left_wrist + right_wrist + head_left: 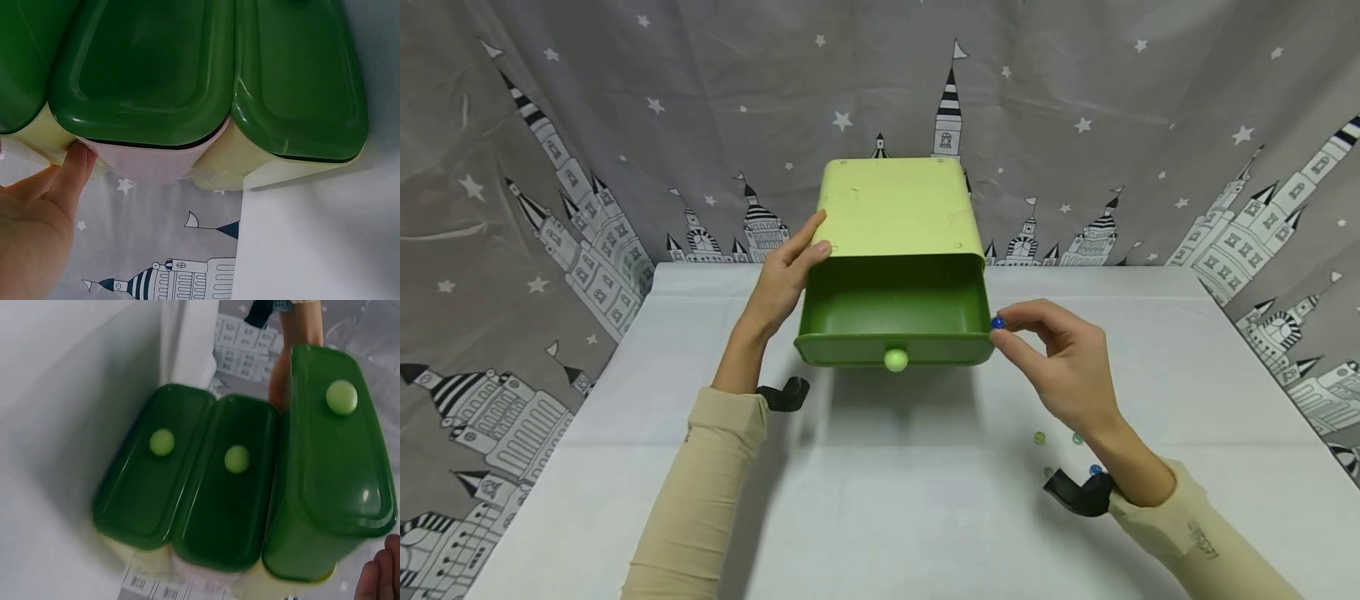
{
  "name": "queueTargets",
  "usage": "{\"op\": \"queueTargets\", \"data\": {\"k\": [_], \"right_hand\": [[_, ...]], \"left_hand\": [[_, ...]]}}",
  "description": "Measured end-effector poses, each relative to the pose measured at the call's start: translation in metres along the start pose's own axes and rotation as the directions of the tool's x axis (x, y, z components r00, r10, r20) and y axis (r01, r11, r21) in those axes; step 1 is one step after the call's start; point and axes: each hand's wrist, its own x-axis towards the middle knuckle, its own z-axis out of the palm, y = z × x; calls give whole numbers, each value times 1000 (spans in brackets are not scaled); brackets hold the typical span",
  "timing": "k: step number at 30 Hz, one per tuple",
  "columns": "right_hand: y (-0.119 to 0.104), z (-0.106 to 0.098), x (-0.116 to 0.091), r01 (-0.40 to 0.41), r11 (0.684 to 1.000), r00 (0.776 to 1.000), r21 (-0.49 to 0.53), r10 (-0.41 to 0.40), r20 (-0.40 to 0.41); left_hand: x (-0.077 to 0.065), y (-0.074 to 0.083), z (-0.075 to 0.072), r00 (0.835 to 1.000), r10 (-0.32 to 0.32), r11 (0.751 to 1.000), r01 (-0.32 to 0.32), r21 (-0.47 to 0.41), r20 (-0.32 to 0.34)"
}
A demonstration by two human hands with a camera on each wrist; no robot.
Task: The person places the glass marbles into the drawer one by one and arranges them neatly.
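A small chest of drawers with a pale yellow top stands before me, its green top drawer pulled out. My left hand rests against the chest's left side, thumb and forefinger extended at its upper front corner. In the left wrist view, the left hand touches the casing beside the drawers. My right hand pinches a blue marble between thumb and forefinger, next to the right front corner of the open drawer. In the right wrist view, only fingers of that hand show; the marble is out of sight there.
Two shut drawers, a middle one and a bottom one, sit below the open one. Several marbles lie on the white table near my right wrist, among them a yellow-green marble and another blue marble. A grey castle-print curtain hangs behind.
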Motion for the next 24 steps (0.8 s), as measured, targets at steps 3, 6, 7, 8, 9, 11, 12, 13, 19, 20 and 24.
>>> {"op": "queueTargets", "data": {"k": [3,6,7,8,9,11,12,13,19,20,24], "right_hand": [[0,11,8,27,999,1000,38,-27,6],[0,18,14,18,999,1000,48,-19,3],[0,21,16,13,999,1000,48,-13,2],[0,23,18,7,999,1000,47,-7,2],[0,25,20,0,999,1000,44,0,4],[-1,28,24,-10,999,1000,40,10,10],[-2,30,26,-13,999,1000,38,13,14],[-2,32,28,-16,999,1000,37,15,18],[-6,40,35,-37,999,999,32,36,30],[-6,42,36,-42,999,999,30,41,33],[-7,45,37,-51,999,998,18,50,44]], "left_hand": [[0,-1,1,1000,9,1000,-9,2,-7],[0,-2,1,1000,9,1000,-8,12,-11],[0,-2,1,1000,5,1000,-5,14,-12],[0,-3,1,1000,2,1000,-2,17,-14],[0,-3,1,1000,0,1000,0,17,-16],[0,-3,1,1000,0,1000,0,13,-19],[0,-2,1,1000,1,1000,-1,9,-20],[0,-2,0,1000,4,1000,-3,7,-21],[0,-2,0,1000,15,1000,-14,17,-21],[0,-1,0,1000,15,1000,-15,18,-21],[0,-1,0,1000,14,1000,-14,17,-23]]}}
